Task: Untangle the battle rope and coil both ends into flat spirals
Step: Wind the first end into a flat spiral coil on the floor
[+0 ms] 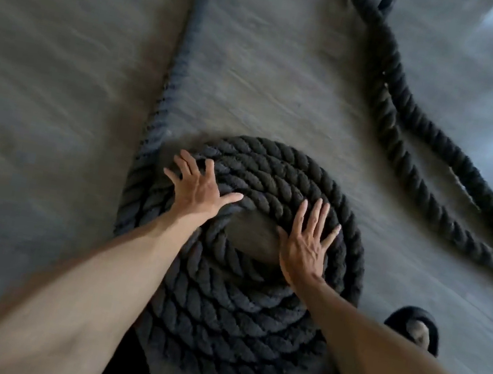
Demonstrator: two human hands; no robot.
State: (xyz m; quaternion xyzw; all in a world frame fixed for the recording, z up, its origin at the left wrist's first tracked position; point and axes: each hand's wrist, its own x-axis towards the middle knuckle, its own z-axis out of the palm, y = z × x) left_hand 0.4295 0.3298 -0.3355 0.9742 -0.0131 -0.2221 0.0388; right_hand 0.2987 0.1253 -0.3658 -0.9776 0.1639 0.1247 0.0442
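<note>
We had both hands flat on the coil (pixel 247 252), which lay on the grey floor (pixel 59 90) in the lower centre of the frame. Our left hand (pixel 197 190) pressed its upper left turns, fingers spread and gripping nothing; our right hand (pixel 306 249) lay palm down beside the bare gap at the spiral's middle, fingers likewise splayed and unclenched. We judged this flat pressure was meant to keep the turns from riding up over one another and to turn the whole spiral as one piece. From the coil's left edge the feeding strand (pixel 180 55) ran straight toward the top of the frame, blurred, ready to be wound on. The other strand (pixel 409 142) snaked loose down the right side, not yet coiled. A sandalled foot (pixel 416 333) showed at the lower right, just beside the coil. One spiral looked well advanced; the second remained to do.
</note>
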